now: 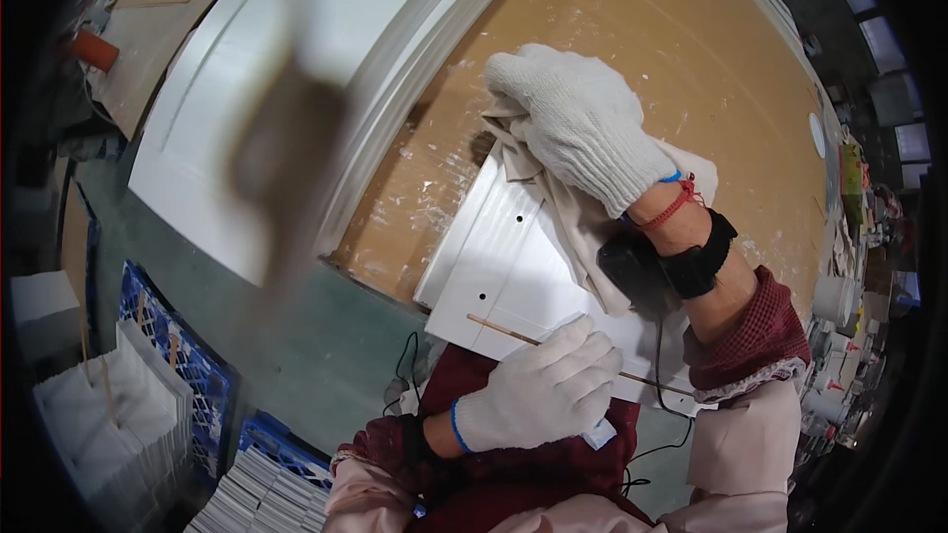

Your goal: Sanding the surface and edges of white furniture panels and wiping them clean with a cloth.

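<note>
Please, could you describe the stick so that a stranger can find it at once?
On the brown table lies a white board. At its near edge, the gloved left hand covers part of the stick. It is thin, straight and brown, unlike the curving black cord nearby.

Workshop; flecked worktop (pixel 726 59), stacked white pieces (pixel 265 492)

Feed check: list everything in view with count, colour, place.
Worktable: one, tan, upper right.
Large panel: one, white, upper left.
Drilled panel: one, white, centre.
Cloth: one, beige, over drilled panel.
Stick: one, brown, across drilled panel.
Blurred object: one, brown, left.
Crates: two, blue, lower left.
Stacked pieces: several, white, lower left.
Cylinder: one, orange, upper left.
Cables: several, black, lower centre.
Clutter: several, mixed, right edge.
Sleeves: two, dark red, forearms.
Right hand: one, white gloved, on cloth.
Left hand: one, white gloved, over stick.
</note>
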`<state>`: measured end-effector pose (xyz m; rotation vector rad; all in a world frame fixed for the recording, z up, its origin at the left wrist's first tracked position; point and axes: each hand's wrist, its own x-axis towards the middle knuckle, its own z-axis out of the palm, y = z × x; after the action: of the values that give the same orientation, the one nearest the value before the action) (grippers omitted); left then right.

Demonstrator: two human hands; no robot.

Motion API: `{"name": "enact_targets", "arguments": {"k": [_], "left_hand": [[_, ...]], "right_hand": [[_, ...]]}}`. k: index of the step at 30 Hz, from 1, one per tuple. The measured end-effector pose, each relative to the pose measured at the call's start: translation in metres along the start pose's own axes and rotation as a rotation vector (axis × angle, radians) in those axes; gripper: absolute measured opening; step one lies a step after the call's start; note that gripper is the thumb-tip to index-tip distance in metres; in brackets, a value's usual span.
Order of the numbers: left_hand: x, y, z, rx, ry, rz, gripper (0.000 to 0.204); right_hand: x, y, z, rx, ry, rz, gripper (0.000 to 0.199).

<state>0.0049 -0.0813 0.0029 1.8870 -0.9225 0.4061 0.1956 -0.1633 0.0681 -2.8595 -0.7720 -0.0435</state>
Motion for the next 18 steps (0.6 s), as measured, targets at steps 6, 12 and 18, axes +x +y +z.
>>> {"name": "enact_targets", "arguments": {"k": [6, 12, 18], "left_hand": [[-0.005, 0.0, -0.002, -0.021, 0.142, -0.138, 0.016], [-0.014, -0.002, -0.002, 0.036, 0.161, -0.091, 0.015], [-0.025, 0.001, 0.006, 0.038, 0.016, -0.067, 0.014]], "right_hand": [[-0.032, 0.008, -0.009, -0.002, -0.041, -0.323, 0.015], [-0.026, -0.018, -0.011, 0.08, -0.227, -0.482, 0.012], [-0.046, -0.076, -0.01, 0.131, -0.458, -0.889, 0.018]]}}
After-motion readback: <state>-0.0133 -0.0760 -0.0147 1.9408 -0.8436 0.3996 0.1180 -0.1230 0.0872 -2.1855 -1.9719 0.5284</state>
